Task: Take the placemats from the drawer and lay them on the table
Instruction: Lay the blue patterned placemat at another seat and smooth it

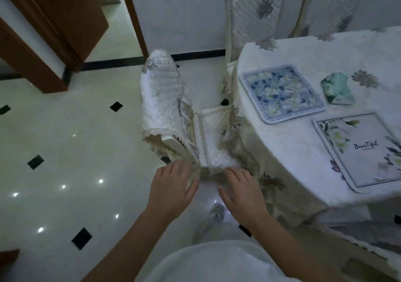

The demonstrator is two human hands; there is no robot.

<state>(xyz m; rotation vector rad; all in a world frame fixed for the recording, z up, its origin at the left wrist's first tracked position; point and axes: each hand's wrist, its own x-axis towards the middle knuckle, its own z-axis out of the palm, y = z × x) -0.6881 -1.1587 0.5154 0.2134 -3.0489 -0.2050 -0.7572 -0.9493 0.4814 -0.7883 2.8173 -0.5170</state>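
Observation:
Two placemats lie flat on the white-clothed table point(288, 151): a blue floral one point(282, 94) and a pale one with leaves and the word "Beautiful" point(364, 151) nearer me. A small green patterned mat point(337, 90) lies beyond them. My left hand point(173, 186) rests on the near edge of a chair point(167, 112) with a quilted cream cover, fingers spread. My right hand point(240, 188) lies on the chair's seat cushion point(217, 142), fingers apart, holding nothing. No drawer is in view.
Two more covered chairs point(253, 12) stand behind the table at the wall. A brown door point(56, 27) stands open at the far left. The floor is glossy white tile with black diamonds. My foot in a slipper point(214, 213) is below my right hand.

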